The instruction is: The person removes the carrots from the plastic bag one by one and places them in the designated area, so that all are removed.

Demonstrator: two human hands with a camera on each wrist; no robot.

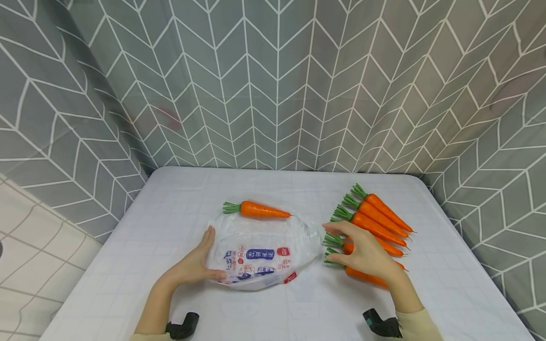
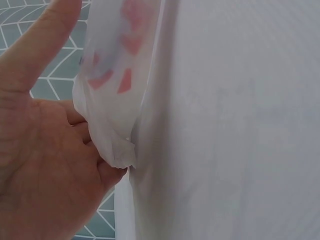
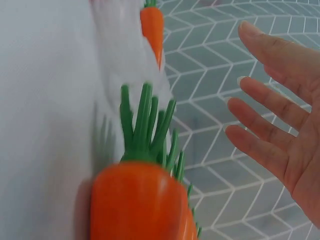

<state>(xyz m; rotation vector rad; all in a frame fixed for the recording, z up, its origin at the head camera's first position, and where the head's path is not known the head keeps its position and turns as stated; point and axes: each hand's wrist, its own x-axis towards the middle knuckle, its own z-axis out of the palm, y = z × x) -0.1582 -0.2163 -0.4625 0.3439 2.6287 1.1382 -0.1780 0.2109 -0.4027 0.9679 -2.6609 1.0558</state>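
Note:
A white plastic bag (image 1: 298, 241) with blue and red print lies flat on the table in the head view. One carrot (image 1: 262, 210) with a short green top lies along its far edge. My left hand (image 1: 194, 263) is at the bag's left end, thumb on the near side and fingers extended; in the left wrist view the bag (image 2: 117, 107) touches it and hides some fingertips. My right hand (image 1: 362, 248) hovers over several carrots (image 1: 377, 227), near the bag's right end, its thumb and fingers apart. Between them the right wrist view shows nothing held.
The carrots at the right lie in a fanned row, green tops toward the bag; my right hand partly covers the nearer ones. A white cloth covers the table (image 1: 179, 203). A grey patterned curtain (image 1: 277, 94) stands behind and beside it.

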